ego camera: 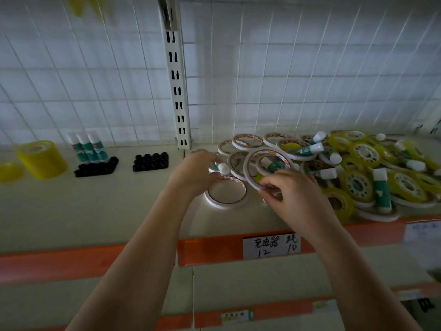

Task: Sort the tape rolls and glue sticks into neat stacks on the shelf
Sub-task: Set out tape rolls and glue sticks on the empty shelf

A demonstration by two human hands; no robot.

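Note:
A jumbled pile of white tape rings, yellow tape rolls (362,154) and green-and-white glue sticks (380,187) covers the right part of the shelf (119,211). My left hand (193,173) holds a glue stick (222,167) by its white-capped end at the pile's left edge. My right hand (293,194) pinches a large white tape ring (249,163) and tilts it up off the pile. One white tape ring (225,193) lies flat between my hands. Three glue sticks (88,148) stand upright in a black holder (96,167) at the left.
A second black holder (150,161) stands without sticks beside the first. A tall yellow tape stack (41,158) and a flat yellow roll (9,172) are at the far left. A slotted upright post (177,91) and wire grid back the shelf. An orange rail with a handwritten label (270,246) edges the front.

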